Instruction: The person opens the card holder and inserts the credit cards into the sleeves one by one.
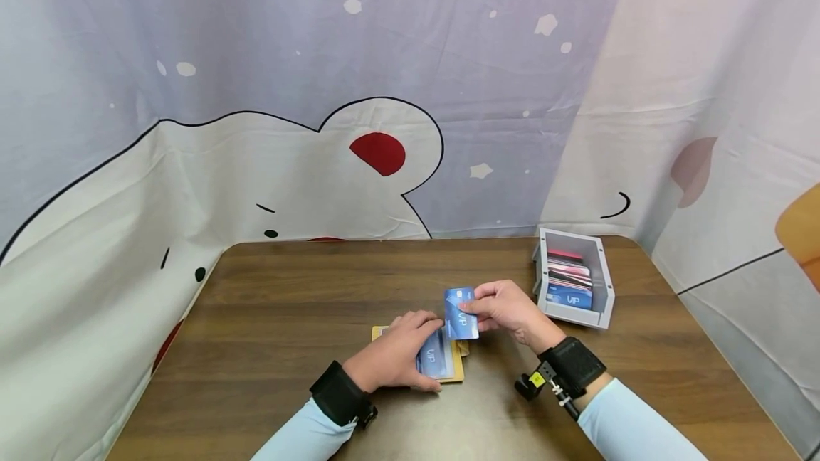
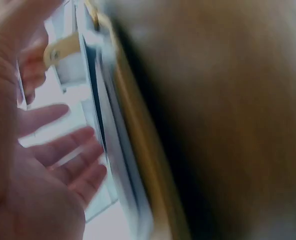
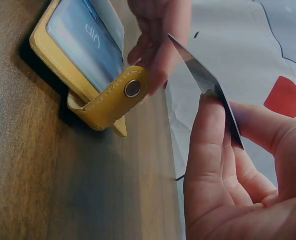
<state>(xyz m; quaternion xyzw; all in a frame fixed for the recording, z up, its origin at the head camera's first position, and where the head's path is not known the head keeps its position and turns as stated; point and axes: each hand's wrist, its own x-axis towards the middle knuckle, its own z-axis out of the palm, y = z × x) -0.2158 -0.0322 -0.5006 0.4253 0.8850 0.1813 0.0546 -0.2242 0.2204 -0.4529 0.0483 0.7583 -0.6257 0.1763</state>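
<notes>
Wallet (image 3: 67, 72) looked like stitched yellow leather, partly hidden behind a relaxed left hand (image 1: 400, 354); right hand (image 1: 509, 311) pinched a thin blue card (image 1: 457, 317).

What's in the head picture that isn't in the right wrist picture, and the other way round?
Only the head view shows the gray box with cards inside, and the black wristbands.
Only the right wrist view shows the round metal snap on the strap of the yellow holder.
Both show that holder, the left hand, and the right hand pinching a card.
</notes>
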